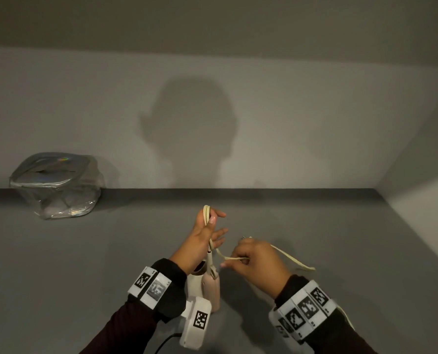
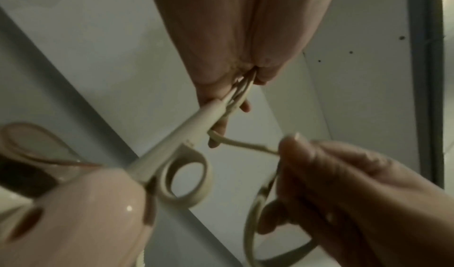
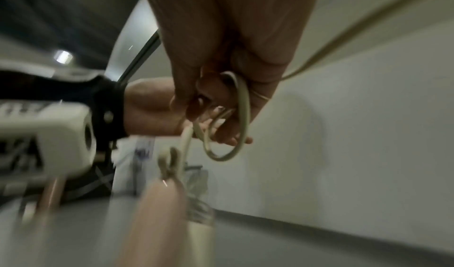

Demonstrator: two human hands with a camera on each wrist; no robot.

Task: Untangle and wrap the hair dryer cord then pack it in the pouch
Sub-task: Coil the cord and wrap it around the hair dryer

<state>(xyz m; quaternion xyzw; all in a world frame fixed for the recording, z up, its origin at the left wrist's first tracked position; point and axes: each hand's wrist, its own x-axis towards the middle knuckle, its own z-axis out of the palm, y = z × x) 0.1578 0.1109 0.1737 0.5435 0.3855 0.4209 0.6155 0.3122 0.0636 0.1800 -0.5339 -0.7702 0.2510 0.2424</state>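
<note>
Cord (image 1: pixel 211 241) is mid-wrap, not yet bundled. It leaves the dryer (image 1: pixel 211 290) handle, runs up through the left hand (image 1: pixel 204 238) to a short folded loop standing above the thumb, then crosses over to the right hand (image 1: pixel 257 261). A slack tail trails off past the right hand, away from the left, and dips toward the table (image 1: pixel 366 251).

Left hand: thumb pins the doubled cord against the palm side, other fingers spread loosely (so a light pinch, not a fist). Dryer hangs just below this hand, beside the wrist; whether it rests on the table I cannot tell.

Right hand: fingers curled round the cord, with a coil looped inside the grip (clearest in the right wrist view).

Step in hand, my read: gathering cord into loops. Untangling looks mostly done, no knot visible between the hands.

Next move likely needs the right hand to feed another length across to the left and lay it on the loop there, with even tension so the fold doesn't slip out.

Pouch (image 1: pixel 57 185) sits well off to the left of the left hand, against the wall, lid apparently open. Packing not started.
</note>
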